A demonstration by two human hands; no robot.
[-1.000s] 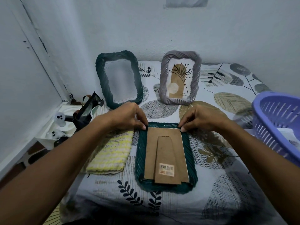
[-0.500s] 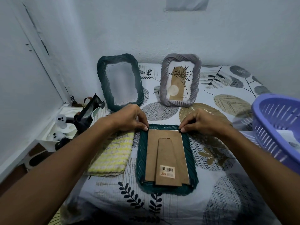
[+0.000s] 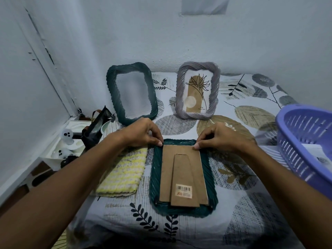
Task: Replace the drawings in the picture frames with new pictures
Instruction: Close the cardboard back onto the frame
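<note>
A dark green twisted-rim picture frame [image 3: 212, 205] lies face down on the bed in front of me. Its brown cardboard backing [image 3: 183, 169] with a stand flap and a barcode sticker faces up. My left hand [image 3: 142, 133] pinches the backing's top left corner. My right hand [image 3: 221, 137] pinches its top right corner. A second dark green frame [image 3: 110, 83] stands at the back left with a pale blank pane. A grey frame [image 3: 180, 81] stands at the back centre and holds a drawing of a plant on a tan arch.
A yellow and white knitted cloth [image 3: 122, 173] lies left of the flat frame. A purple plastic basket [image 3: 294, 133] with paper inside sits at the right edge. A white tray [image 3: 53, 155] with small ghost figures and a black bag [image 3: 95, 128] fill the left corner by the wall.
Both hands stay at the top corners of the cardboard backing; the fingertips have shifted only slightly. The camera view has tilted a little.
</note>
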